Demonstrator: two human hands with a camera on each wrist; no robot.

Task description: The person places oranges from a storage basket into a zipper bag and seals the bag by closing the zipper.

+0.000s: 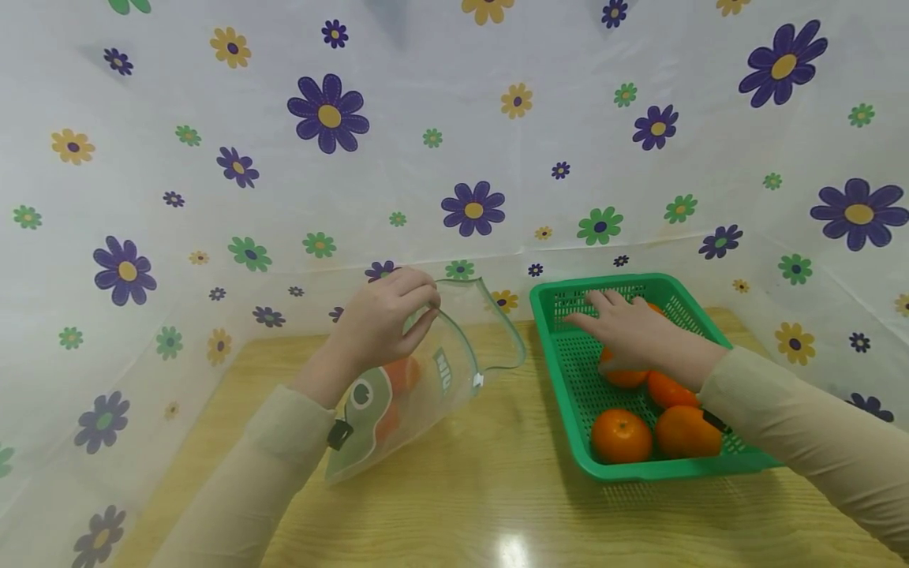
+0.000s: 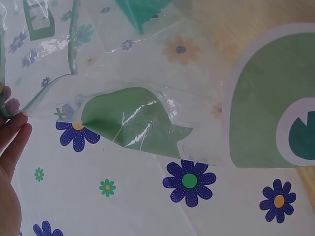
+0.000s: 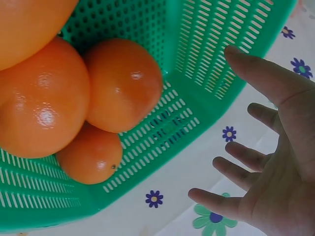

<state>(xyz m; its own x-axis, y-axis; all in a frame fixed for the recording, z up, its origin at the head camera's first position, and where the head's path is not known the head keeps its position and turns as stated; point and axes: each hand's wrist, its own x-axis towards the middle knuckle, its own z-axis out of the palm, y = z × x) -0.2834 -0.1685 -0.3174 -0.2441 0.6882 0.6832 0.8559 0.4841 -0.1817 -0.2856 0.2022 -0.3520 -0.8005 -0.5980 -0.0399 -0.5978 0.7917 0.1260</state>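
Note:
My left hand (image 1: 387, 319) pinches the top edge of a clear plastic zip bag (image 1: 458, 394) with a green cartoon print. The bag's mouth gapes to the right, and a white slider (image 1: 478, 380) sits on its edge. Orange-red patches show on the bag; I cannot tell whether they are print or contents. In the left wrist view the fingertips (image 2: 17, 123) hold the clear film. My right hand (image 1: 632, 331), fingers spread, hovers above a green basket (image 1: 561, 394) of several oranges (image 1: 621, 436). The right wrist view shows this hand (image 3: 280, 172) apart from the fruit, holding nothing.
Both the bag and the basket stand on a wooden table (image 1: 490, 489), the basket on the right. Behind them hangs a white flower-patterned sheet (image 1: 405, 173), which also runs along both sides. A dark clip-like piece (image 1: 340, 433) is at the left cuff.

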